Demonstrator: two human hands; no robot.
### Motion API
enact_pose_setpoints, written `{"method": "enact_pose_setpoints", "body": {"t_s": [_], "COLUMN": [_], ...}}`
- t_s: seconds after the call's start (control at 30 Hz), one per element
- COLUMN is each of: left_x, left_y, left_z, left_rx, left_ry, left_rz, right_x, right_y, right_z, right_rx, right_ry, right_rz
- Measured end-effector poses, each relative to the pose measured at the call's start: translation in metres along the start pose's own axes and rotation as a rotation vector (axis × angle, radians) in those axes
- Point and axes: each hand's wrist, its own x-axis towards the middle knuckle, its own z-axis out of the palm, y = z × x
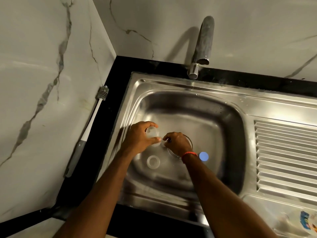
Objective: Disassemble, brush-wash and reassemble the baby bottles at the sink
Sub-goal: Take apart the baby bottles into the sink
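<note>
The left grip holds a clear bottle, fingers curled round it, low in the left half of the sink. The right grip is curled up just beside it. I cannot tell if it holds anything. A clear ring lies near the sink's front edge. A brush leans at the tabletop's left edge.
</note>
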Motion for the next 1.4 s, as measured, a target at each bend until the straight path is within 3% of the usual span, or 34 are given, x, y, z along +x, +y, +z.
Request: {"method": "enact_pose_setpoints", "body": {"t_s": [0.17,0.5,0.6,0.7,0.8,1.03,1.27,1.4], "left_x": [-0.006,-0.006,-0.004,-0.001,0.001,0.004,0.015,0.019], "left_y": [-0.009,-0.015,-0.017,-0.018,-0.018,-0.016,-0.011,-0.006], "left_z": [0.001,0.024,0.025,0.023,0.021,0.019,-0.006,-0.013], "left_rx": [0.147,0.346,0.375,0.413,0.425,0.458,0.397,0.403], "left_ry": [-0.153,-0.214,-0.231,-0.256,-0.301,-0.342,-0.294,-0.258], "left_rz": [-0.054,-0.104,-0.103,-0.075,-0.054,-0.013,-0.022,0.025], "right_x": [0.002,0.005,0.006,0.011,0.026,0.046,0.057,0.054], "right_y": [0.002,0.011,0.014,0.012,0.012,0.014,0.016,0.010], "right_z": [0.012,0.017,0.012,0.003,-0.001,0.003,0.020,0.019], "right_rx": [-0.013,0.035,0.122,0.296,0.385,0.327,0.152,0.133], "right_ry": [-0.051,-0.128,-0.030,0.085,0.106,0.073,0.175,0.110], "right_rz": [-0.021,-0.068,-0.046,0.088,0.161,0.025,-0.026,-0.038]}}
